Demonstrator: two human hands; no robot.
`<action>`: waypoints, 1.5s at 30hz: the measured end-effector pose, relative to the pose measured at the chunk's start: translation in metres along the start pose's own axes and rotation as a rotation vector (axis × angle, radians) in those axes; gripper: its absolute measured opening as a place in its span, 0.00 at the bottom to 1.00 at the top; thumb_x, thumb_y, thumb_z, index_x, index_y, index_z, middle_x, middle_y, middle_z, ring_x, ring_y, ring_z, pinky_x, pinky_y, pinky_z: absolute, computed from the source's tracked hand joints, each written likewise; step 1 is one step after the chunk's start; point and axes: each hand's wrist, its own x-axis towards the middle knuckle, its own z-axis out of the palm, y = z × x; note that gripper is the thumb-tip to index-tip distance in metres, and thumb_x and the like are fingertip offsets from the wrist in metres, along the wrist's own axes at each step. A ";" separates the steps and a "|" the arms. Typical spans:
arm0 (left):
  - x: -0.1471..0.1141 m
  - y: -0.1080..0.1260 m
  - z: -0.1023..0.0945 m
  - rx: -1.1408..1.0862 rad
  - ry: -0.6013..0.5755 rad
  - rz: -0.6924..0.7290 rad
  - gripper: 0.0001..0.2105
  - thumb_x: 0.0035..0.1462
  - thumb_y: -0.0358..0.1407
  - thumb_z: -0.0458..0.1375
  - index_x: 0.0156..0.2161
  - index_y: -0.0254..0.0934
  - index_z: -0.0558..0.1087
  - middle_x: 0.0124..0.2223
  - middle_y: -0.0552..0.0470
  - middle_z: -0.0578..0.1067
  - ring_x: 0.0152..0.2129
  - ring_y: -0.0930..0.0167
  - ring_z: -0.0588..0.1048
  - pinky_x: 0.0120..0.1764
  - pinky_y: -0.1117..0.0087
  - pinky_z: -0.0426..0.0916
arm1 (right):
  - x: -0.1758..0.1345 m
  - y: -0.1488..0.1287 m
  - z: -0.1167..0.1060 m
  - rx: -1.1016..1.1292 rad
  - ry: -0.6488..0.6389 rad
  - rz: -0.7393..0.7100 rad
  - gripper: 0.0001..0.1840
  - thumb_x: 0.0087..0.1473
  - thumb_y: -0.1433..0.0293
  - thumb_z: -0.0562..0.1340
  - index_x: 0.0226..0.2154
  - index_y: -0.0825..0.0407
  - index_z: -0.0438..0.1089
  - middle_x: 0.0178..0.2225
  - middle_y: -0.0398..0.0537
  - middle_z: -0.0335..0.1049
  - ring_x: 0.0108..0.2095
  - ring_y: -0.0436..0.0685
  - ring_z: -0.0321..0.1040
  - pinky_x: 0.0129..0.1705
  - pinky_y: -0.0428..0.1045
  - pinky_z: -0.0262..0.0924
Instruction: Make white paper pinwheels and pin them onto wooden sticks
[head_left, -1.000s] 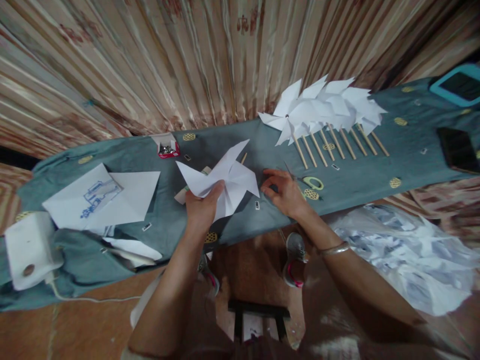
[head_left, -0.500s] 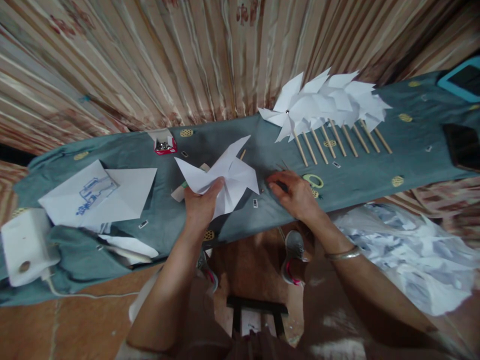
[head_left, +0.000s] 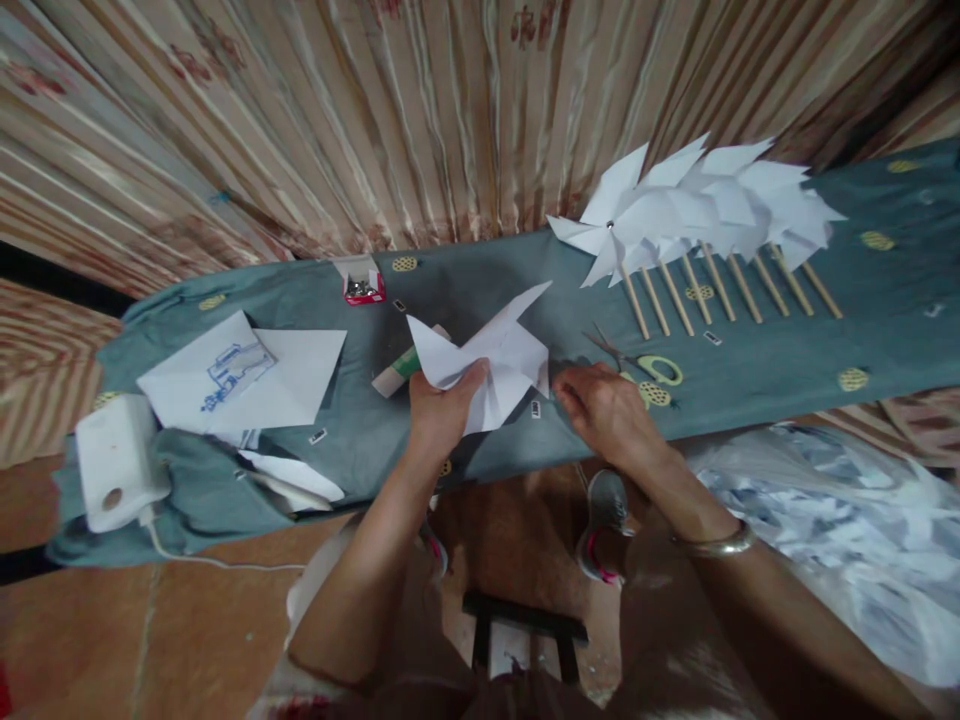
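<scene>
My left hand (head_left: 444,410) is closed on a folded white paper pinwheel (head_left: 517,345), its thumb pressed near the centre of the folds. Just right of the paper's edge is my right hand (head_left: 604,405), its fingers curled together; whatever they pinch is hidden. Scissors with light green handles (head_left: 660,370) lie beyond the right hand, blades toward the pinwheel. Partly beneath the pinwheel rests a green and tan strip-like piece (head_left: 397,372). A small red box (head_left: 364,290) of shiny metal pins stands open behind, to the left.
Finished pinwheels (head_left: 697,215) on wooden sticks overlap in a row at the back right. White paper sheets (head_left: 300,370) and a white device (head_left: 120,465) with a cord occupy the left. A plastic bag of paper scraps (head_left: 840,540) is below the table's right front edge.
My right hand has moved left toward the pinwheel, away from the scissors, uncovering more of their blades. A wooden stick end seen behind the pinwheel is out of sight. The camera view has shifted left.
</scene>
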 end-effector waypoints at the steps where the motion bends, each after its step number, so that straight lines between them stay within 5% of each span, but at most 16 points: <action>1: 0.000 -0.001 0.001 -0.013 -0.001 0.004 0.09 0.40 0.39 0.68 0.27 0.36 0.76 0.32 0.48 0.81 0.32 0.63 0.79 0.35 0.64 0.75 | -0.001 0.001 -0.002 0.050 0.028 0.027 0.10 0.54 0.75 0.56 0.30 0.52 0.73 0.29 0.51 0.74 0.34 0.61 0.70 0.39 0.54 0.61; 5: -0.001 -0.007 0.008 -0.069 -0.026 0.030 0.11 0.40 0.38 0.68 0.29 0.34 0.77 0.32 0.47 0.81 0.31 0.64 0.80 0.34 0.66 0.75 | -0.004 -0.005 -0.015 0.449 0.232 0.170 0.05 0.54 0.69 0.61 0.31 0.49 0.73 0.30 0.47 0.74 0.34 0.59 0.71 0.40 0.54 0.64; 7: -0.004 -0.008 0.013 -0.076 -0.058 0.011 0.11 0.40 0.39 0.67 0.28 0.33 0.77 0.30 0.47 0.81 0.30 0.64 0.80 0.32 0.68 0.75 | -0.006 -0.014 -0.019 0.628 0.295 0.150 0.03 0.53 0.67 0.62 0.30 0.48 0.72 0.38 0.48 0.75 0.42 0.60 0.71 0.49 0.58 0.63; 10: -0.011 -0.007 0.020 -0.089 -0.117 -0.020 0.12 0.40 0.40 0.67 0.29 0.32 0.78 0.30 0.47 0.81 0.29 0.64 0.79 0.30 0.68 0.74 | -0.008 -0.029 -0.019 0.646 0.295 0.124 0.02 0.52 0.67 0.64 0.31 0.47 0.73 0.56 0.49 0.67 0.58 0.63 0.62 0.61 0.63 0.53; 13: -0.016 -0.004 0.024 -0.090 -0.161 -0.017 0.13 0.40 0.41 0.67 0.30 0.32 0.78 0.30 0.48 0.81 0.28 0.65 0.79 0.30 0.69 0.73 | -0.006 -0.037 -0.016 0.639 0.287 0.119 0.02 0.53 0.68 0.64 0.30 0.47 0.73 0.62 0.48 0.59 0.64 0.64 0.54 0.63 0.65 0.49; 23: -0.021 -0.001 0.027 -0.085 -0.203 -0.007 0.11 0.40 0.40 0.67 0.25 0.33 0.76 0.23 0.51 0.77 0.25 0.68 0.76 0.27 0.71 0.70 | -0.002 -0.030 -0.010 0.715 0.265 0.138 0.02 0.53 0.68 0.65 0.30 0.48 0.73 0.59 0.50 0.62 0.63 0.64 0.55 0.64 0.62 0.50; 31: -0.021 -0.004 0.028 -0.104 -0.222 -0.012 0.12 0.41 0.41 0.67 0.29 0.33 0.78 0.28 0.49 0.80 0.27 0.67 0.77 0.28 0.71 0.71 | -0.002 -0.029 -0.009 0.743 0.257 0.142 0.03 0.52 0.66 0.65 0.29 0.48 0.73 0.57 0.50 0.65 0.64 0.64 0.54 0.62 0.62 0.52; 45: -0.022 -0.005 0.027 -0.105 -0.239 -0.017 0.13 0.41 0.42 0.67 0.27 0.32 0.77 0.26 0.50 0.79 0.25 0.68 0.76 0.28 0.71 0.71 | -0.002 -0.025 -0.006 0.811 0.188 0.161 0.06 0.52 0.63 0.64 0.28 0.49 0.72 0.52 0.49 0.68 0.56 0.62 0.64 0.56 0.58 0.59</action>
